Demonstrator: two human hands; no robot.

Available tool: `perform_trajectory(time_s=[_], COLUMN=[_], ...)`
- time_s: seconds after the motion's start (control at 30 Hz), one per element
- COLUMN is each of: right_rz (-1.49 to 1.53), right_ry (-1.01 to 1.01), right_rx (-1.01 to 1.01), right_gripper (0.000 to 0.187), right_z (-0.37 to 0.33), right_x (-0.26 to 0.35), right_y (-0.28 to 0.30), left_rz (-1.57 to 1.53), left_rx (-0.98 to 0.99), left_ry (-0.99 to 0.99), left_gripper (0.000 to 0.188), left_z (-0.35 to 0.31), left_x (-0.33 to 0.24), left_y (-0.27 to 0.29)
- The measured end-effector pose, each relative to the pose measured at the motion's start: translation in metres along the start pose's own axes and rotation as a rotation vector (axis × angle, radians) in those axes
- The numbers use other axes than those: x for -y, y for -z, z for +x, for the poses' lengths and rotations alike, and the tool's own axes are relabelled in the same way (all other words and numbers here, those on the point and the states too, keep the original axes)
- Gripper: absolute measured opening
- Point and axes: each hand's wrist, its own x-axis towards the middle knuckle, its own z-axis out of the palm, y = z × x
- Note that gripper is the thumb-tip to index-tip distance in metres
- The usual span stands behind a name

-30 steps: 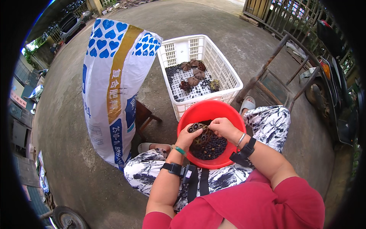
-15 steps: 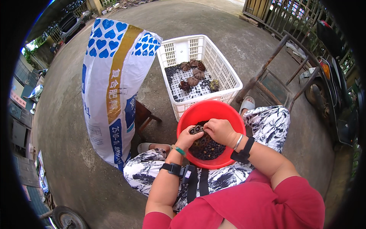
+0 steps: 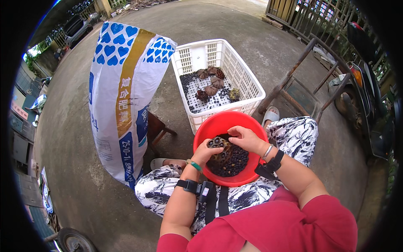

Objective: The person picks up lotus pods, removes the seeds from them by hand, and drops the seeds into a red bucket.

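My left hand (image 3: 200, 152) is closed around a dried brown lotus seed pod (image 3: 215, 143), its dark-holed face turned up. To its right, my right hand (image 3: 247, 140) hovers just off the pod, thumb and forefinger apart with nothing visible between them. Both hands are over a red plastic basin (image 3: 204, 124) between my knees. Dark lotus seeds (image 3: 233, 161) cover the basin's bottom, a few of them paler. Another brownish pod, partly hidden, appears beneath the held one.
Beyond the basin stands a white plastic crate (image 3: 247, 75) holding several lotus pods (image 3: 217, 82) and scattered dark seeds. A tall white woven sack (image 3: 111, 96) stands at left beside a wooden stool (image 3: 157, 128). A worn chair frame (image 3: 300, 90) and a motorbike (image 3: 357, 92) are at right.
My right hand has drawn back from the pod to the right, and its fingers have parted. The pod's holed face shows more fully. My left hand keeps its hold.
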Motion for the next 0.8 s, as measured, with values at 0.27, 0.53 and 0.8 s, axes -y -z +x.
perform_trajectory(time_s=[0.27,0.53,0.8], right_rz=[0.614,0.496,-0.063], right_ry=[-0.35,-0.185,-0.115], right_rx=[0.415,0.104,0.316], right_gripper=[0.023,0.024,0.032], right_z=[0.005,0.002,0.0], right_x=[0.009,0.02,0.046], right_y=[-0.007,-0.014,-0.007], left_rz=[-0.038,-0.103,0.076], left_rx=[-0.047,-0.119,-0.102], left_ry=[-0.026,0.032,-0.037], left_gripper=[0.034,0.032,0.026], left_z=[-0.008,-0.009,-0.012], left_x=[-0.004,-0.001,0.006], left_y=[-0.005,0.002,0.008])
